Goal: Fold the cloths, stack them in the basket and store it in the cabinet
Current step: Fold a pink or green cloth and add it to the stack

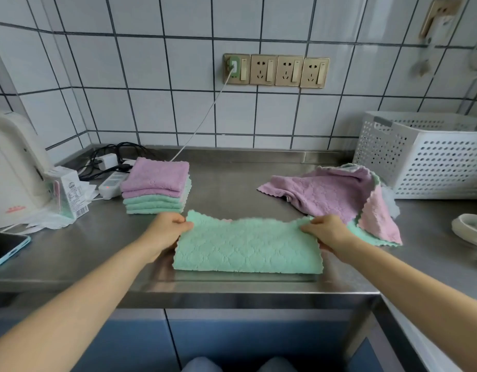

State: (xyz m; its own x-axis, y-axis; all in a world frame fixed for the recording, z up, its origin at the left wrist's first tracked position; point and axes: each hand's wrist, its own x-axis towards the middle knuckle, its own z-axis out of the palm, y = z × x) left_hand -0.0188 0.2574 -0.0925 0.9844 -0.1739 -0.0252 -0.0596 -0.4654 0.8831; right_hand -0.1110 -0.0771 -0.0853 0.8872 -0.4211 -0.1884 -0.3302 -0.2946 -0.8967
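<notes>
Even, soft daylight, mild glare on the steel counter [232,181], edges bowed, perhaps slightly blurred.

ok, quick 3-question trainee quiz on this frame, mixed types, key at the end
1. True or false: the white basket already holds folded cloths.
2. What is on top of the folded stack? A) purple cloth B) green cloth C) phone
3. What do the left hand and right hand grip?

Key: 1. Cannot be confirmed; its inside is hidden, so not shown true. 2. A. 3. The green cloth, one end each.
</notes>
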